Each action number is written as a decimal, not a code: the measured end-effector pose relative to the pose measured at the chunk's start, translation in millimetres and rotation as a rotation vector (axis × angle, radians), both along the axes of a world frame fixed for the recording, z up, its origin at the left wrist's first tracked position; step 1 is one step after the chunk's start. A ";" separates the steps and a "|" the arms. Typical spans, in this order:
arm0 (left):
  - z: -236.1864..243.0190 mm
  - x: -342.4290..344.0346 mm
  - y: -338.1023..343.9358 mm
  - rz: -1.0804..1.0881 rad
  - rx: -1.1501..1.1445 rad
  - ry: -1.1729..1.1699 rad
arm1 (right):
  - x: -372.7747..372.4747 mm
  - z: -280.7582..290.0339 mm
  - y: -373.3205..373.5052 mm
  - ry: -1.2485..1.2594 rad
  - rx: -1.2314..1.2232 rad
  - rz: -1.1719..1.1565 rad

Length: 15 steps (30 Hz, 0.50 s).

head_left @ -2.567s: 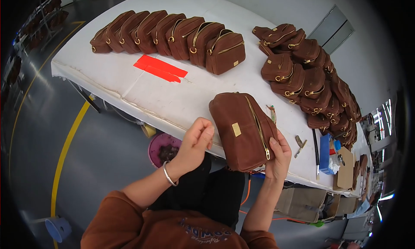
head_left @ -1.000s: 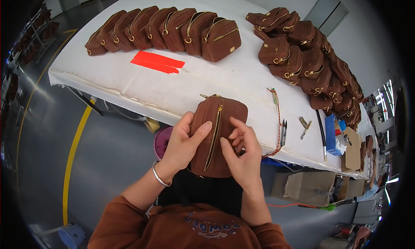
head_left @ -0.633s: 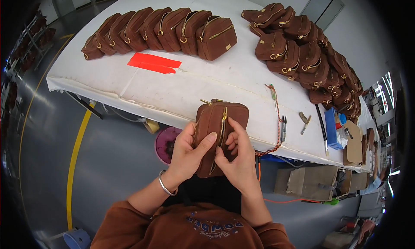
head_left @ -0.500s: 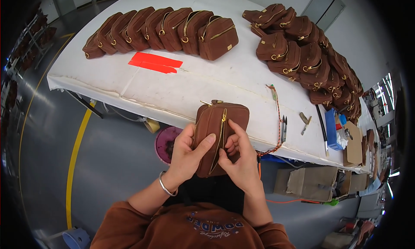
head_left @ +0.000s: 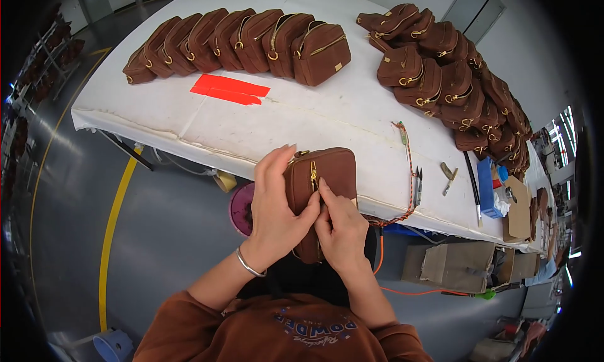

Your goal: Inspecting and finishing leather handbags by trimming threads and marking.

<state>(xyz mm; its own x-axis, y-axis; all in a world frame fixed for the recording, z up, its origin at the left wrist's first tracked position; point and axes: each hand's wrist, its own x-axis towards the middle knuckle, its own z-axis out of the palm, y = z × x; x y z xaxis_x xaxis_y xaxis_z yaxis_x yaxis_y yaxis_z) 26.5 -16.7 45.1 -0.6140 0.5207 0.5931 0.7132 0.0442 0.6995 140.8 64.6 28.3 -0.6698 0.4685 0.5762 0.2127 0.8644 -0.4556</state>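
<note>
A small brown bag (head_left: pixel 336 170) stands upright between my hands at the table's near edge, its zipped front facing me. My left hand (head_left: pixel 275 205) is wrapped round its left side, fingers pointing up, with the thumb pressed on the front by the zipper. My right hand (head_left: pixel 343 230) is closed at the right of the zipper. Its index fingertip lies just below the brass zipper pull (head_left: pixel 314 172), and its thumb is tucked close to my left thumb. The zipper's lower part is mostly hidden by my hands.
On the white table (head_left: pixel 302 120) stand a row of brown bags (head_left: pixel 226 41) and a heap of more (head_left: pixel 465 91). Red tape strips (head_left: pixel 229 89), a braided cord (head_left: pixel 410 167), tweezers (head_left: pixel 418 187), a brush (head_left: pixel 473 192) and a blue box (head_left: pixel 487 187) lie nearer. Below is a pink bin (head_left: pixel 241 212).
My left hand has moved up the bag's side, its fingers now extended. My right index finger has come down from beside the zipper pull to just under it. The front seems less gaping.
</note>
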 end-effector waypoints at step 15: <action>-16.3 -29.6 16.1 -0.309 -0.053 -0.069 | -5.2 32.4 32.3 0.213 -0.033 0.041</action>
<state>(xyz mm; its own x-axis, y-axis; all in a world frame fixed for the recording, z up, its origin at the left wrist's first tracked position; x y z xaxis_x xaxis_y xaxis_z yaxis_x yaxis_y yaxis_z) -3.1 -0.5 28.8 -0.4596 0.7179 0.5228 0.6499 -0.1294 0.7490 135.6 96.8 60.6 -0.5534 0.4641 0.6916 0.0733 0.8543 -0.5146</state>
